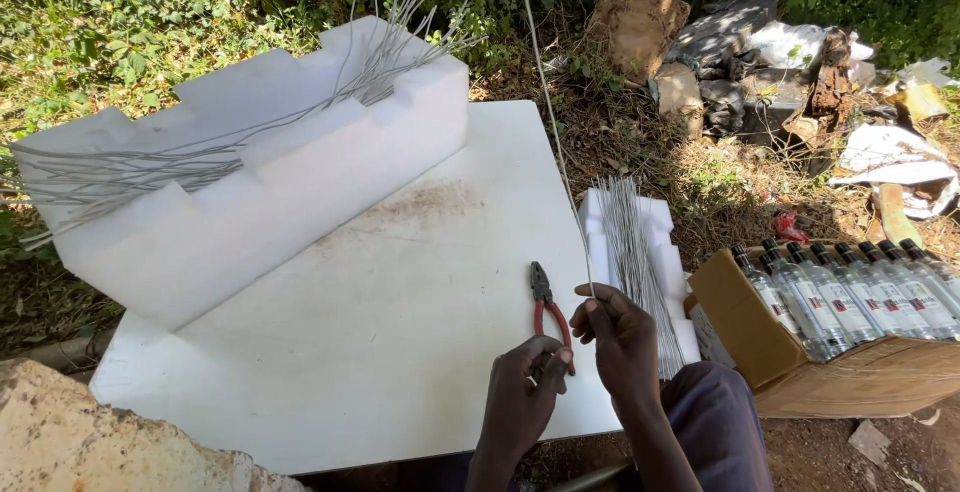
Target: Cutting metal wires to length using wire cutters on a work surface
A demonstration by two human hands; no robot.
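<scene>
Right hand (620, 337): my fingers pinch closed on the long wire (556, 132), which rises upright from the grip.
Left hand (528, 392): curled shut at the red-handled pliers (548, 312), which lie on the white counter (400, 332); exact hold, I cannot tell.
Cut wire bundle (632, 262): on a foam block just beside my right hand.
Risk: I judge the free wire tip may whip toward my face.
Risk: the open carton of bottles (850, 292) sits near; a swing could strike it.

The left hand (527, 392) covers the lower handles of the pliers (547, 307). The bottle (790, 302) bases sit hidden inside the box (740, 327). Both forearms run off the bottom edge.
</scene>
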